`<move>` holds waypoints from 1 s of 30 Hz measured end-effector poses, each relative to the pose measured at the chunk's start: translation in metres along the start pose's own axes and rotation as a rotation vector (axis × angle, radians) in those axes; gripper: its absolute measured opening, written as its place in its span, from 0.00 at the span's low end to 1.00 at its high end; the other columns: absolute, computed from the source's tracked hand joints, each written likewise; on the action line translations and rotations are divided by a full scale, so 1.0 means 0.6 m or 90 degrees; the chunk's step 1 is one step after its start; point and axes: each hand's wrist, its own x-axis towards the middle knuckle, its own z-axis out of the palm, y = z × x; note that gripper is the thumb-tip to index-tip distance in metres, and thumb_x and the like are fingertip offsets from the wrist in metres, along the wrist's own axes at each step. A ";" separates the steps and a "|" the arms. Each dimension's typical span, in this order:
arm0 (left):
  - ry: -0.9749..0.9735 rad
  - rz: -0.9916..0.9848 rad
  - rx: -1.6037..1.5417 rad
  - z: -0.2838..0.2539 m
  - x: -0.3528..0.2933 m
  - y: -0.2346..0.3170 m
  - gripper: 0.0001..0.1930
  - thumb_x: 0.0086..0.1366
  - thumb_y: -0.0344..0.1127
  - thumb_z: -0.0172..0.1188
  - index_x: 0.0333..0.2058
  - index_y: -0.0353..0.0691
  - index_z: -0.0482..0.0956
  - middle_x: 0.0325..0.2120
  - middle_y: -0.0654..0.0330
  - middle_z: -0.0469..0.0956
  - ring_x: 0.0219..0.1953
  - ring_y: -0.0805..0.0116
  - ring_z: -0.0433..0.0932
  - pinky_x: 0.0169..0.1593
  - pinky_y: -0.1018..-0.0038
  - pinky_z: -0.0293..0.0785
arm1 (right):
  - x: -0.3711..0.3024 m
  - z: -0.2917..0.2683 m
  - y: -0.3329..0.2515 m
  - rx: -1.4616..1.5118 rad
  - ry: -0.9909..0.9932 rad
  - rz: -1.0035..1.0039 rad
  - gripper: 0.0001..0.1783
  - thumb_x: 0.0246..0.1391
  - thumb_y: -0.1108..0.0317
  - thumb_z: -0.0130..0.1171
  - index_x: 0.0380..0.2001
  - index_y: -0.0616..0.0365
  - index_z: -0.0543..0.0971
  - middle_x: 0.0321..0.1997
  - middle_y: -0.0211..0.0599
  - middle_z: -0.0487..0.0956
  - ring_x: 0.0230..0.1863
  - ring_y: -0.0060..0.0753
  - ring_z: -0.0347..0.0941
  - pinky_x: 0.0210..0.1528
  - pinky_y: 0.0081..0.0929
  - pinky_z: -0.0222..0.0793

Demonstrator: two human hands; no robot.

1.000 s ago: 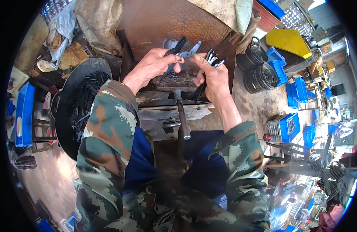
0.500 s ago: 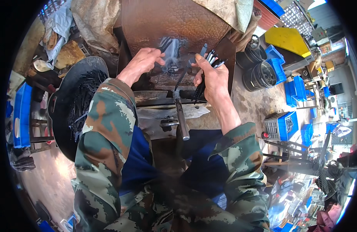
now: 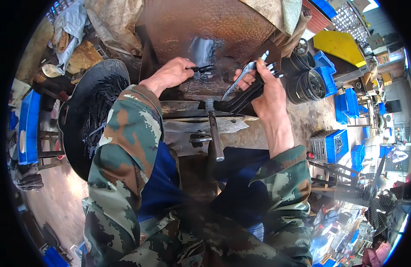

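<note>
Far on the left stand blue crates (image 3: 25, 124). Next to them sits a big round black pan (image 3: 81, 107) full of thin dark metal pieces (image 3: 101, 109). It lies just beside the person's left arm, down and to the left of the work.

The left hand (image 3: 170, 75) is reached out over the rusty metal tabletop (image 3: 192, 91). Its fingers are closed on a small dark metal piece (image 3: 204, 69). That piece pokes out to the right, toward the other hand, and its long side runs left to right. Behind it rises a brown rusty plate (image 3: 205, 22) with a shiny worn patch.

Below the hands, a grey metal handle (image 3: 215, 138) sticks out toward the person's lap. It lies between the two arms and could be bumped.

The right hand (image 3: 265, 91) is close by, with a small gap between the two hands. It is clamped on a bunch of long dark metal pieces (image 3: 243, 95) and one silvery piece (image 3: 239, 80). These slant from low on the left up to high on the right. The silvery piece lies nearest the left hand's small piece, so the left hand is the nearer one to the shiny patch.

Further right are black round tubs (image 3: 310, 86), more blue boxes (image 3: 339, 144) and a yellow sheet (image 3: 341, 46). They stand well apart from the hands.
</note>
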 end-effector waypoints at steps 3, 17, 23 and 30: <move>-0.008 0.020 -0.005 -0.002 0.000 0.000 0.15 0.61 0.28 0.54 0.45 0.33 0.82 0.38 0.55 0.76 0.42 0.60 0.74 0.48 0.70 0.67 | 0.008 -0.004 -0.001 0.090 0.013 0.014 0.11 0.65 0.63 0.57 0.36 0.60 0.73 0.30 0.38 0.74 0.36 0.45 0.81 0.41 0.46 0.82; -0.006 -0.013 -0.031 0.004 -0.008 -0.011 0.15 0.61 0.28 0.56 0.46 0.32 0.82 0.34 0.57 0.73 0.40 0.63 0.73 0.47 0.70 0.67 | 0.000 -0.004 -0.001 0.117 0.032 0.041 0.08 0.64 0.64 0.57 0.36 0.58 0.73 0.31 0.34 0.75 0.29 0.31 0.73 0.37 0.36 0.76; 0.017 -0.001 0.040 0.003 -0.008 -0.003 0.15 0.61 0.26 0.55 0.46 0.32 0.81 0.36 0.57 0.75 0.40 0.64 0.74 0.46 0.71 0.68 | -0.002 -0.010 -0.006 0.173 0.016 0.046 0.13 0.60 0.70 0.58 0.46 0.63 0.73 0.29 0.34 0.73 0.24 0.28 0.70 0.28 0.36 0.72; 0.003 0.015 0.005 -0.003 -0.010 0.007 0.15 0.61 0.26 0.54 0.47 0.34 0.81 0.35 0.56 0.74 0.41 0.62 0.74 0.48 0.71 0.68 | -0.012 0.002 -0.006 0.124 -0.002 0.044 0.10 0.60 0.70 0.58 0.42 0.57 0.71 0.28 0.28 0.71 0.22 0.20 0.63 0.28 0.26 0.65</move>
